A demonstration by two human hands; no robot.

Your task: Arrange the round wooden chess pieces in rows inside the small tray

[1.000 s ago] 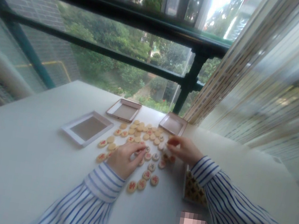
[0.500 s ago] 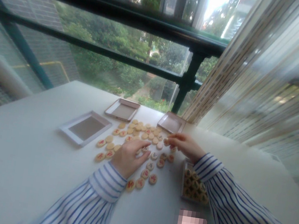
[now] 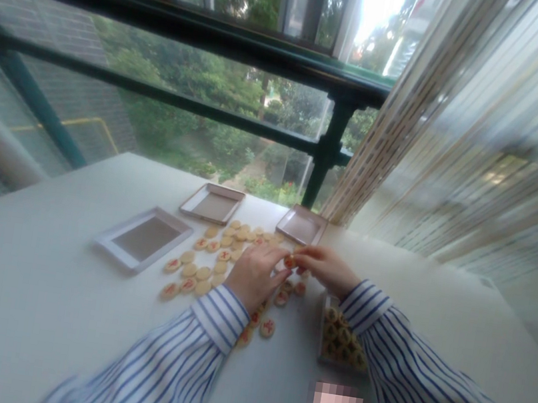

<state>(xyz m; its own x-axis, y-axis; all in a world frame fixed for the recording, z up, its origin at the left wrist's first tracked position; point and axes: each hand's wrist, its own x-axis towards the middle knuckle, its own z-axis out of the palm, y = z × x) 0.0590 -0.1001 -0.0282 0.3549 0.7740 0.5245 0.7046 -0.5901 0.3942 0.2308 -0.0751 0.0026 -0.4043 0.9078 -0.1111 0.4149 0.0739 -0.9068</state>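
While handheld, disc (image 3: 289,260) red-side toward camera

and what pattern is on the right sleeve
The right sleeve is white with dark blue stripes, best seen in the head view.

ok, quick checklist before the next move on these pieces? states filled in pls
1. Piece gripped: ok. The right hand has a red-marked piece at its fingertips.
2. Left hand on that piece: cannot tell. Its fingertips are right at it, contact too blurred.
3. Filled box flat on the table: ok.
4. Filled box fully visible: not ok. The right sleeve covers part.
5. Loose pieces all marked side up: not ok. Many show plain faces among red-marked ones.
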